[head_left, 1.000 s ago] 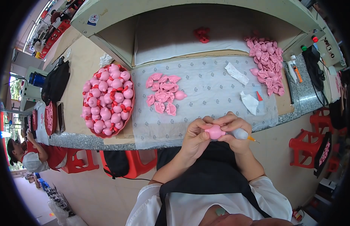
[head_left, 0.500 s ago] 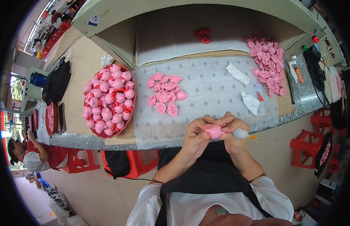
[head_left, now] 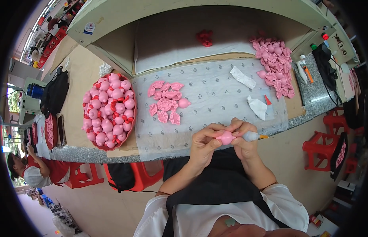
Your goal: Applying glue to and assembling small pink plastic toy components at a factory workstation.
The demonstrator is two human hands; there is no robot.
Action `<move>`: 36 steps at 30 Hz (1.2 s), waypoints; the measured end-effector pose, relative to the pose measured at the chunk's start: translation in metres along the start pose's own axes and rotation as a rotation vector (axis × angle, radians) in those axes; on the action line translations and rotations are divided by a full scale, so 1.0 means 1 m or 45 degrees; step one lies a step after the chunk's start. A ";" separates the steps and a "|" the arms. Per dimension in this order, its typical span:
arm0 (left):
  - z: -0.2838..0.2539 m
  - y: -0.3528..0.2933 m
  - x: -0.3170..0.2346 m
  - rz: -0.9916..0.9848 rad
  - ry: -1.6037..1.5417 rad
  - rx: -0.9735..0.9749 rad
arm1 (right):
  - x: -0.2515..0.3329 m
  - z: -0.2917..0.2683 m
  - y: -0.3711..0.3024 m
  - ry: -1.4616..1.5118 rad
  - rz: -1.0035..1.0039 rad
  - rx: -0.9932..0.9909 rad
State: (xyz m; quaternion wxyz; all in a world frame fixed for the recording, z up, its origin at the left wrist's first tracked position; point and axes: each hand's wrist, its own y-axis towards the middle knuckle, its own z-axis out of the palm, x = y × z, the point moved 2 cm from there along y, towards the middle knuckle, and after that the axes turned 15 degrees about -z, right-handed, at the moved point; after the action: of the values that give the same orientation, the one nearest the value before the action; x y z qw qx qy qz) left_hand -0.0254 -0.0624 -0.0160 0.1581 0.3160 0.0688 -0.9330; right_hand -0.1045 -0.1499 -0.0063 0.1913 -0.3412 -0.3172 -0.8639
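Note:
Between my two hands, over the table's front edge, is a glossy pink round plastic piece [head_left: 226, 138]. My left hand [head_left: 203, 143] is closed on it, thumb and fingers pinching its left side. The fingertips of my right hand [head_left: 244, 145] meet it from the other side. A small whitish squeeze bottle [head_left: 250, 136] with an orange needle tip is tucked in my right hand, its tip pointing right. Ahead and left on the printed sheet lie several pink shell-like pieces [head_left: 165, 105] and one round pink piece [head_left: 184, 103].
A red-rimmed tray [head_left: 134, 125] heaped with pink round pieces and red parts stands at left. More pink pieces [head_left: 273, 65] pile up far right, near white paper scraps [head_left: 257, 108]. Red parts [head_left: 205, 38] lie inside the hooded bench [head_left: 199, 15]. Another person [head_left: 37, 170] sits far left.
The view has shifted slightly, so the table's things sit a little further left. Both hands keep their hold on the pink piece, and the bottle stays in my right hand.

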 end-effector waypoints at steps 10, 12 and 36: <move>0.011 0.003 -0.015 -0.007 0.427 -0.120 | 0.008 -0.003 0.004 -0.168 0.004 0.105; 0.001 0.004 -0.015 -0.088 0.483 -0.158 | 0.023 -0.004 0.018 -0.531 0.002 0.221; -0.011 0.010 0.003 -0.355 -0.479 -0.164 | 0.021 0.022 0.037 -0.852 0.019 0.256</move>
State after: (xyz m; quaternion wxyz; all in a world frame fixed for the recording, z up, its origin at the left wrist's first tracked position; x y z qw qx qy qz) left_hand -0.0183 -0.0698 -0.0269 0.0577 0.1134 0.1403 -0.9819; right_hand -0.0885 -0.1643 0.0359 0.1156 -0.5873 -0.4434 -0.6671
